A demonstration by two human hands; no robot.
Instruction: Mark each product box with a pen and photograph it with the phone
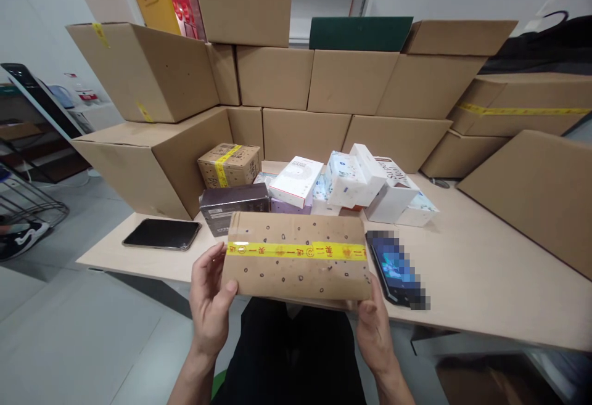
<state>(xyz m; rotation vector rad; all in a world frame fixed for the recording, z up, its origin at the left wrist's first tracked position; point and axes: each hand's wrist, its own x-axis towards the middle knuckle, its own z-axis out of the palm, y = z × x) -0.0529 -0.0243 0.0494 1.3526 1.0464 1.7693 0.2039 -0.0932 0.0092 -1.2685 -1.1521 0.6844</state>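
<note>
Between my two hands I hold a long brown cardboard box with dark ring marks and a strip of yellow printed tape along its middle. My left hand grips its left end, thumb on the near face. At the opposite end, my right hand is closed on the lower right corner, its fingers partly hidden. The box is held over the table's front edge. Just behind it lie a dark box, a white box and several patterned white boxes.
A black phone lies on the table at left; a handheld device with a lit screen rests at right. A small taped carton stands farther back. Stacked large cartons wall off the table's rear, and a leaning carton stands at right.
</note>
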